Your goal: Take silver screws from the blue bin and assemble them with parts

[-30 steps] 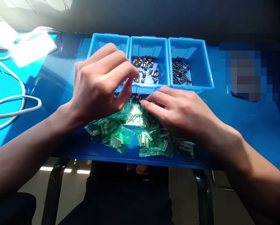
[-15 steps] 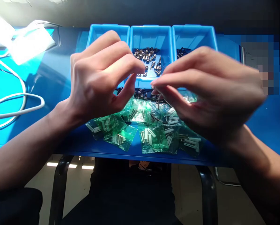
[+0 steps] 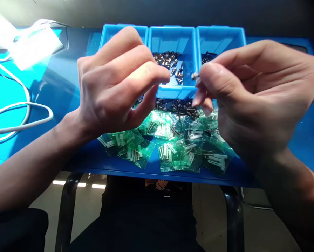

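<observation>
My right hand [image 3: 248,94] is raised above the table, its thumb and forefinger pinched on a small silver screw [image 3: 194,75]. My left hand [image 3: 115,84] hovers beside it with fingers curled towards the thumb; what they hold, if anything, is hidden. Below both hands lies a heap of green plastic bags [image 3: 170,147] with small white and metal parts inside. A row of loose dark screws [image 3: 175,105] lies between the bags and the bins.
Three blue bins stand side by side at the back: the left one [image 3: 108,31], the middle one [image 3: 170,36] with silver screws, the right one [image 3: 220,35] with dark screws. A white cable [image 3: 20,115] loops at the left. The table's front edge [image 3: 151,173] is close to the bags.
My right hand has risen from the pile of bags and screws, lifting a small screw up to the level of my left hand. The view has shifted slightly downward.
</observation>
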A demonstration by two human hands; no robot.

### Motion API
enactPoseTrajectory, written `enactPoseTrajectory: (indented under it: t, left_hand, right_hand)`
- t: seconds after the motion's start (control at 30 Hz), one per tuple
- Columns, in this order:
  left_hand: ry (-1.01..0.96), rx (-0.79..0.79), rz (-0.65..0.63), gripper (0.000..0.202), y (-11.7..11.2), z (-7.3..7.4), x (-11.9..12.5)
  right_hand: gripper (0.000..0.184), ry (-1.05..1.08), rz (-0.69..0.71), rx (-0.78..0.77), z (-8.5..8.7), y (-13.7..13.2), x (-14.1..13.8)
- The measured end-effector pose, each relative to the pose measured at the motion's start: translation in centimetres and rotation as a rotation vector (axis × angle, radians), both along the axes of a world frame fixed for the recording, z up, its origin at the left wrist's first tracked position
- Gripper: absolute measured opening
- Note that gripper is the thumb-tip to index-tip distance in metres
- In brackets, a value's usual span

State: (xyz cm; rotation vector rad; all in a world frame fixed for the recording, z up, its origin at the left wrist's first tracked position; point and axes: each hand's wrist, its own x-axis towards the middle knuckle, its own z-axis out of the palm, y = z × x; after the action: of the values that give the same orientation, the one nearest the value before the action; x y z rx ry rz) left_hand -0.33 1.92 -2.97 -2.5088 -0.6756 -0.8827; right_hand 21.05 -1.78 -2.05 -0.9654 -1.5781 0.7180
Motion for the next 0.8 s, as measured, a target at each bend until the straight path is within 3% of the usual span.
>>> enactPoseTrajectory:
  t: [0.07,0.13,0.3,0.5,0.6,0.8]
  left_hand:
    - [-0.003,-0.007,0.008,0.020,-0.2,0.1,0.0]
    - [-0.009,-0.018,0.017,0.020,-0.2,0.1,0.0]
    - [-0.013,0.001,0.040,0.020,0.2,-0.2,0.0]
    - [-0.055,-0.015,0.037,0.016,0.7,-0.6,0.1]
    - [-0.061,-0.014,0.029,0.017,0.7,-0.6,0.1]
    - [-0.044,-0.008,0.039,0.015,0.3,-0.4,0.3]
  right_hand:
    - [0.017,0.080,0.059,-0.041,0.0,0.2,0.0]
    - [0.027,0.018,0.116,-0.039,0.2,0.3,0.2]
    - [0.023,-0.622,0.107,0.327,-0.4,0.1,0.9]
    - [0.037,-1.336,0.204,0.559,-1.7,0.5,1.6]
    - [0.037,-1.431,0.198,0.544,-1.8,0.7,1.6]
    - [0.030,-1.424,0.167,0.487,-1.7,0.9,1.2]
